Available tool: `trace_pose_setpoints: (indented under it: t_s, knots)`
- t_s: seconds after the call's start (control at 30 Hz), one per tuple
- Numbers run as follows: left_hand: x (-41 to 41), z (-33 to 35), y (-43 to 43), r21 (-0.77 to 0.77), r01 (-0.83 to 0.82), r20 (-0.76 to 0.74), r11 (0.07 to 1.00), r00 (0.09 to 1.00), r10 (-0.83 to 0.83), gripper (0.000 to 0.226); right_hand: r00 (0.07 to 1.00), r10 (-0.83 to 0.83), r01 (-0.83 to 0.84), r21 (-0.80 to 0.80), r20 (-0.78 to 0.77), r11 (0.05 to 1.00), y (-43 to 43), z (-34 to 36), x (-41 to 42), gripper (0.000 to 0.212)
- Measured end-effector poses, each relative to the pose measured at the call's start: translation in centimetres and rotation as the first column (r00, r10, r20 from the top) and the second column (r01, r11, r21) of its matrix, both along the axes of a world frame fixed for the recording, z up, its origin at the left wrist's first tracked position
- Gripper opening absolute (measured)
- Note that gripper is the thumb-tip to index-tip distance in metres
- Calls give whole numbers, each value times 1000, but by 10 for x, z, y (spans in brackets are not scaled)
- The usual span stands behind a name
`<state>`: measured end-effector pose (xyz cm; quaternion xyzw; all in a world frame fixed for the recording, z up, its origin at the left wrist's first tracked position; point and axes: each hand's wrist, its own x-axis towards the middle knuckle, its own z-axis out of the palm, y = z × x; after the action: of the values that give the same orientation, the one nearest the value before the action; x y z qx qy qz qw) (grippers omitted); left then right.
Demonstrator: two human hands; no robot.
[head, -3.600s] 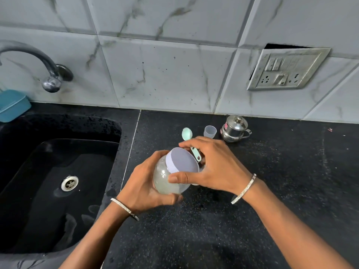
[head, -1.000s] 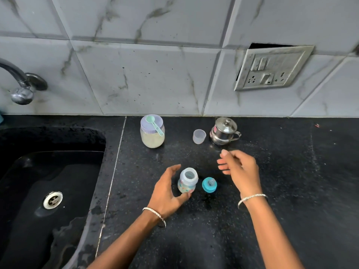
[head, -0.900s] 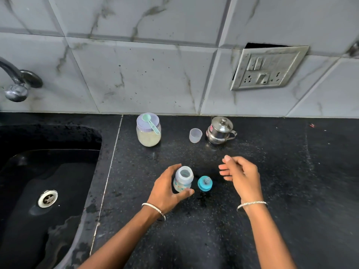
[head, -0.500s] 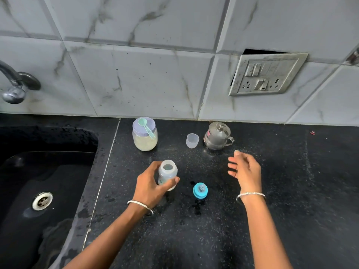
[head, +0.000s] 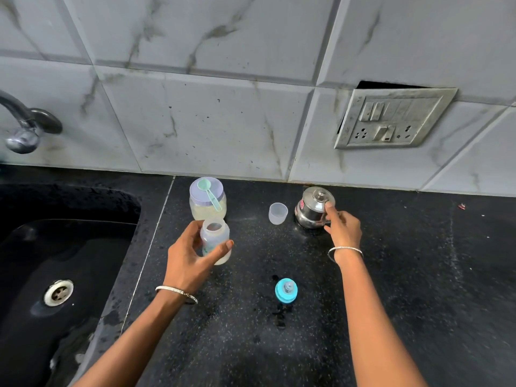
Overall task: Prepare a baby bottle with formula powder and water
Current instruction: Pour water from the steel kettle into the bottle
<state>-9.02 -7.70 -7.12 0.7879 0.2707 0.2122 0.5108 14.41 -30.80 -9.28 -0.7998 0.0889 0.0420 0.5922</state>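
My left hand [head: 192, 258] grips the open baby bottle [head: 215, 241], lifted slightly and tilted, just in front of the formula jar [head: 207, 203]. A lilac lid closes the jar, and a mint scoop [head: 208, 191] lies on top of it. My right hand [head: 342, 226] is at the handle side of the small steel kettle [head: 314, 208], fingers closing on it, one fingertip near the lid. The bottle's teal nipple cap [head: 286, 290] stands on the black counter [head: 405, 275] between my arms. A small clear cup [head: 277, 213] stands left of the kettle.
A black sink [head: 64, 261] with a steel drain [head: 58, 292] lies to the left, under a tap [head: 23, 127]. A switch and socket plate [head: 391, 118] hangs loose on the tiled wall. Water spots mark the counter near the cap.
The jar was closed and set at the back with the scoop on it. My left hand took the bottle up and leftward; my right hand reached forward to the kettle.
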Motion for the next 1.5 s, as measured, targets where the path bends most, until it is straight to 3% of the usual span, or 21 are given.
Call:
trace_pose_setpoints:
  t_s: [0.13, 0.4, 0.6, 0.77, 0.87, 1.03, 1.13, 1.37, 1.5]
  knots:
    - [-1, -1, 0, -14, -6, -10, 1000, 1000, 6, 44, 1000, 5, -7, 73, 23, 997, -4, -3, -2, 48]
    - [-5, 2, 1, -39, 25, -1, 999, 1000, -25, 53, 999, -38, 42, 392, -16, 919, -6, 2, -18, 23]
    - [-17, 10, -3, -53, 64, 16, 997, 998, -63, 68, 1000, -8, 0, 527, 12, 850, -21, 26, -60, 37]
    - [-27, 20, -15, -49, 132, 40, 990, 991, -130, 53, 996, 35, -75, 584, 80, 808, -34, 66, -108, 27]
    - [-37, 26, -26, -53, 187, 77, 981, 980, -183, 57, 994, 51, -100, 593, 98, 799, -40, 88, -137, 15]
    - [-55, 31, -45, -55, 278, 117, 959, 956, -270, 58, 985, 95, -165, 614, 146, 772, -39, 117, -175, 14]
    - [-63, 31, -53, -53, 308, 133, 950, 945, -299, 52, 977, 123, -203, 589, 174, 782, -36, 128, -191, 33]
    - [-77, 34, -65, -13, 352, 153, 936, 926, -346, 46, 905, 304, -413, 443, 298, 796, -28, 161, -214, 46]
    - [-83, 37, -68, -23, 340, 169, 940, 928, -331, 45, 867, 348, -464, 323, 356, 825, -20, 169, -216, 42]
